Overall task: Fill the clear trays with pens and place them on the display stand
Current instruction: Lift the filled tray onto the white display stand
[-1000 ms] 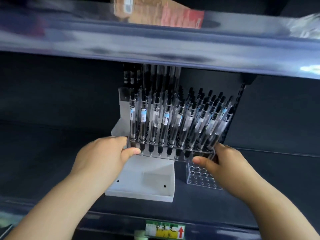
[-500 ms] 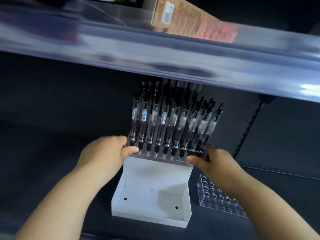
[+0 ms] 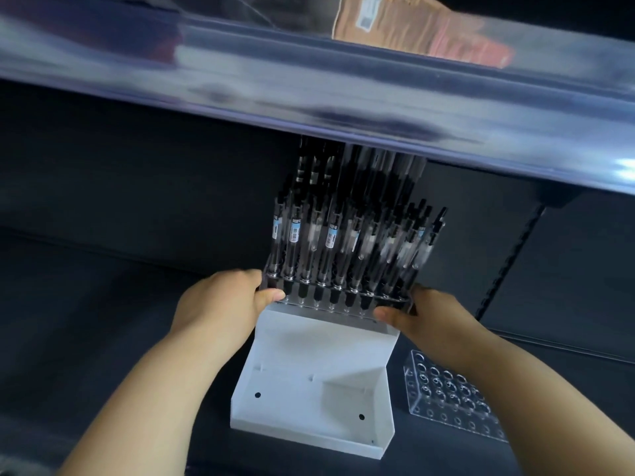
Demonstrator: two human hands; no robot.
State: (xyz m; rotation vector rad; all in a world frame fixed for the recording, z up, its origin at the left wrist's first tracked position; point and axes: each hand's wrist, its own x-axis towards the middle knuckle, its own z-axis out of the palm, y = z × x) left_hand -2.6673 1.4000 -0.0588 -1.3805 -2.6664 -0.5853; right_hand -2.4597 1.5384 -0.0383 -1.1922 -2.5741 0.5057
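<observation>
A clear tray [image 3: 330,300] packed with several upright black pens [image 3: 331,242] sits at the upper step of a white stepped display stand [image 3: 316,383]. My left hand [image 3: 223,304] grips the tray's left end, thumb on the front edge. My right hand [image 3: 422,317] grips its right end the same way. More pens stand behind, their tops hidden by the shelf above. The stand's lower step is bare, with two small holes.
An empty clear tray with rows of holes [image 3: 450,396] lies on the dark shelf floor to the right of the stand. A glossy shelf edge [image 3: 309,97] hangs low overhead, with a cardboard box [image 3: 412,25] on it. A slotted upright [image 3: 508,259] runs at the right.
The view has tilted down, so the stand and both hands sit lower in the frame. The filled tray has gone left and back, onto the stand's upper step; both hands keep their grip.
</observation>
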